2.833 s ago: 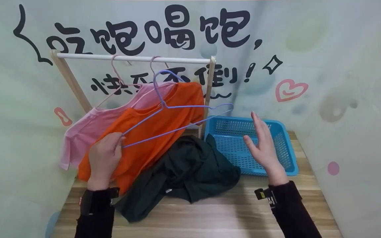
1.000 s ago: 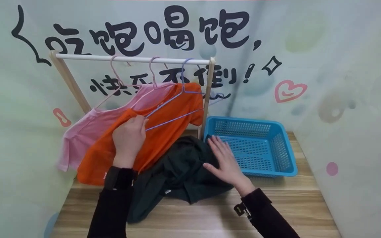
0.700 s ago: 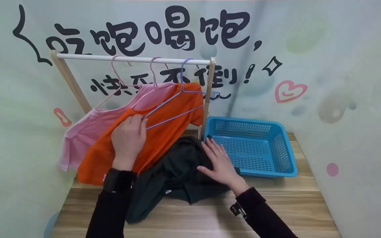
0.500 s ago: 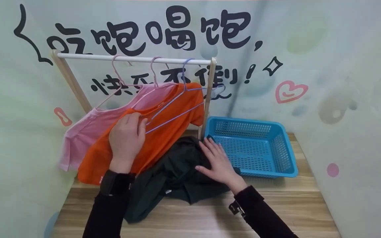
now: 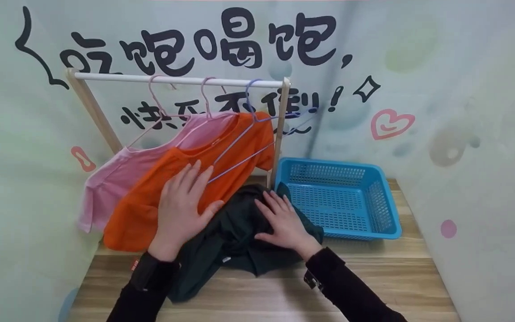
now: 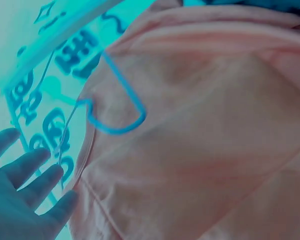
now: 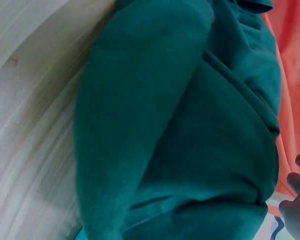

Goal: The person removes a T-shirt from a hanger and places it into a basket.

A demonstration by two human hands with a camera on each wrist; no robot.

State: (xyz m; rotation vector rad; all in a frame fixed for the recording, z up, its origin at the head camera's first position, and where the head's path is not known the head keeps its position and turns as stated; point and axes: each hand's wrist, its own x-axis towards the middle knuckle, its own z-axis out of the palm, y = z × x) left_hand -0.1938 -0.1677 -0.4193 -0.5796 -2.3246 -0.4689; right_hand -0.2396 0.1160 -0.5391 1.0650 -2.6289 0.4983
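My left hand (image 5: 183,210) is spread in front of an orange shirt (image 5: 244,147), holding nothing. A blue-purple wire hanger (image 5: 235,142) hangs from the rail by its hook, its lower corner near the left fingertips. In the left wrist view the bent end of the hanger (image 6: 115,131) stands apart from the fingers. My right hand (image 5: 282,226) lies with fingers extended over a dark green garment (image 5: 239,232), which is crumpled on the table. The right wrist view shows folds of this green cloth (image 7: 180,125) filling the middle.
A white rail (image 5: 128,78) on wooden posts carries a pink shirt (image 5: 119,179) and the orange shirt on pink hangers. A blue perforated basket (image 5: 387,197) stands at the right of the wooden table (image 5: 284,295). Printed walls close off the back and sides.
The hanger has been hooked onto the rail from the left hand, which has let go and opened its fingers. The right hand has moved left and down from beside the basket onto the green garment.
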